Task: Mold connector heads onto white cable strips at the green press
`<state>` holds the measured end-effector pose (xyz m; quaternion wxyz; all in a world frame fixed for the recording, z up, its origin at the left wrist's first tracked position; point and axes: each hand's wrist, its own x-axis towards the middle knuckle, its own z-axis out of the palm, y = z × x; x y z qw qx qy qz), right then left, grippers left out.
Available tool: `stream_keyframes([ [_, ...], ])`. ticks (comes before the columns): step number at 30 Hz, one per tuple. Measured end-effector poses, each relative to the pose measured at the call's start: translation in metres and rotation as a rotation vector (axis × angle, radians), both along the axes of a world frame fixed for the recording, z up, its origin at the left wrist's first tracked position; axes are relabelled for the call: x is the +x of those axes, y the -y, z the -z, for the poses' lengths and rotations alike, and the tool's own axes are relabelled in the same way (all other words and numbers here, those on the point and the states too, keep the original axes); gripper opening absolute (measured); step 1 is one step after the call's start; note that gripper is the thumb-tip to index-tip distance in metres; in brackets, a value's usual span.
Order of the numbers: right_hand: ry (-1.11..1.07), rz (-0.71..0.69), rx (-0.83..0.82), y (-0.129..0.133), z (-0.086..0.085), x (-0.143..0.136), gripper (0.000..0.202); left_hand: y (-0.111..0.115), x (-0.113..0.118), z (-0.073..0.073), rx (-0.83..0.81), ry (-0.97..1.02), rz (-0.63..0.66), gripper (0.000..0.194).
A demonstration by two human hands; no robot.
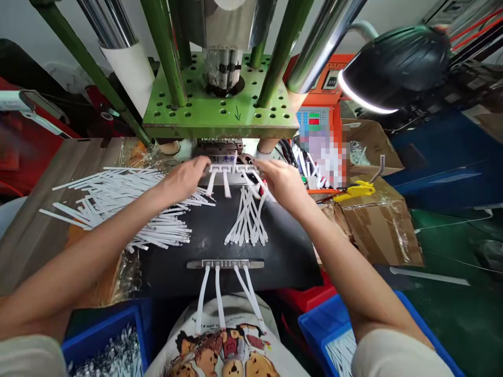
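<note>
In front of the press, my left hand point(184, 179) and my right hand point(285, 183) pinch the two ends of a slotted bar point(230, 168). Several short white strips hang from that bar towards me. A second slotted metal bar point(226, 264) lies near the front edge of the black mat point(165, 272), with several white strips hanging over the edge. Between the two bars sits a fanned bundle of white strips point(247, 220). Left of it, below my left forearm, spreads a large loose pile of white strips point(129, 196).
The green press plate point(220, 118) stands above and behind my hands. To the right are an orange control box point(338, 125), a lit lamp point(393, 68), yellow-handled pliers point(356, 191) and a cardboard box point(381, 225). Blue bins point(137, 324) with parts flank my lap.
</note>
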<state>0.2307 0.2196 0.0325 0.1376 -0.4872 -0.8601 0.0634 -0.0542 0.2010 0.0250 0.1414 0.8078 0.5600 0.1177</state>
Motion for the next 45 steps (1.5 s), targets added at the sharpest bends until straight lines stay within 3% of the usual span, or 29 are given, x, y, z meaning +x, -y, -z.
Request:
stream_keyframes([
  [3, -0.138, -0.09, -0.126, 0.066, 0.001, 0.031, 0.039, 0.062, 0.01, -0.001, -0.004, 0.083, 0.213, 0.026],
  [6, -0.227, -0.118, -0.241, 0.119, 0.013, 0.046, 0.041, 0.108, 0.018, 0.008, -0.023, 0.14, 0.325, 0.021],
  [12, -0.199, -0.06, -0.266, 0.177, 0.044, 0.042, 0.041, 0.151, 0.016, 0.027, -0.166, 0.149, 0.303, 0.024],
  [17, -0.293, -0.147, -0.309, 0.183, 0.045, 0.04, 0.04, 0.165, 0.011, 0.029, -0.207, 0.027, 0.28, 0.022],
  [24, -0.388, -0.349, -0.293, 0.164, 0.041, 0.041, 0.025, 0.165, 0.015, 0.031, -0.242, 0.068, 0.237, 0.018],
  [28, -0.417, -0.36, -0.285, 0.143, 0.046, 0.032, 0.025, 0.168, 0.019, 0.034, -0.25, 0.108, 0.237, 0.019],
  [31, -0.417, -0.262, -0.168, 0.106, 0.045, -0.003, 0.026, 0.17, 0.022, 0.033, -0.241, 0.117, 0.211, 0.024],
  [34, -0.483, -0.121, -0.074, 0.063, 0.033, -0.041, 0.025, 0.171, 0.023, 0.031, -0.237, 0.11, 0.174, 0.025],
  [36, -0.548, -0.02, -0.084, 0.046, 0.024, -0.045, 0.024, 0.172, 0.023, 0.031, -0.239, 0.122, 0.164, 0.024],
  [39, -0.637, 0.197, -0.072, 0.049, 0.021, -0.006, 0.021, 0.171, 0.021, 0.035, -0.218, 0.152, 0.171, 0.024],
  [42, -0.651, 0.551, 0.023, 0.079, 0.032, 0.069, 0.026, 0.171, 0.019, 0.041, -0.201, 0.168, 0.161, 0.024],
  [45, -0.401, 0.892, 0.072, 0.111, 0.045, 0.14, 0.032, 0.169, 0.016, 0.044, -0.22, 0.165, 0.133, 0.023],
])
